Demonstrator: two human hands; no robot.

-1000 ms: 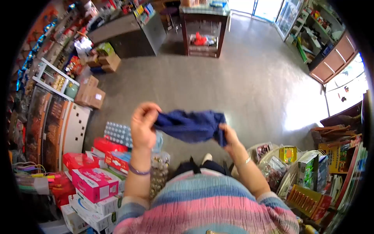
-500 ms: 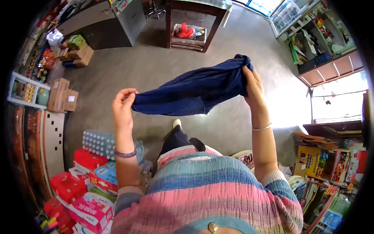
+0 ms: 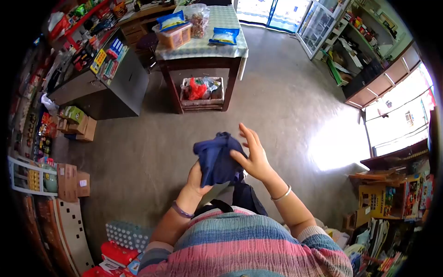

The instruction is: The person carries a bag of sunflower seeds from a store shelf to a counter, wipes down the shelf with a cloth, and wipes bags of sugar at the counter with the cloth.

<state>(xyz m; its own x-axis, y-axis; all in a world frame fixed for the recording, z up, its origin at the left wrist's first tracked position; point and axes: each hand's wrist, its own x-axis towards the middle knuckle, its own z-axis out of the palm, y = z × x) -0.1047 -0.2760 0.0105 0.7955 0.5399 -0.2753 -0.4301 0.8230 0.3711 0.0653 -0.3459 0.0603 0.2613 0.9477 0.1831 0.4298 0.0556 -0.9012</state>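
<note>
A dark blue cloth, bunched into a small folded bundle, is held in front of my belly above the floor. My left hand grips it from below and the left side, with most of its fingers hidden behind the fabric. On the other side, my right hand has its fingers stretched out and spread. Its thumb rests at or very close to the cloth's right edge. Whether the cloth is a garment I cannot tell.
Ahead stands a table with a checked cover, bearing a plastic tub and blue packets. A dark counter is at the left, cardboard boxes lower down. Red packages and stacked cartons flank me.
The cloth was stretched wide between both hands and is now gathered into a bundle. My hands have come together, and the right one has loosened its grip. The view has tilted up.
</note>
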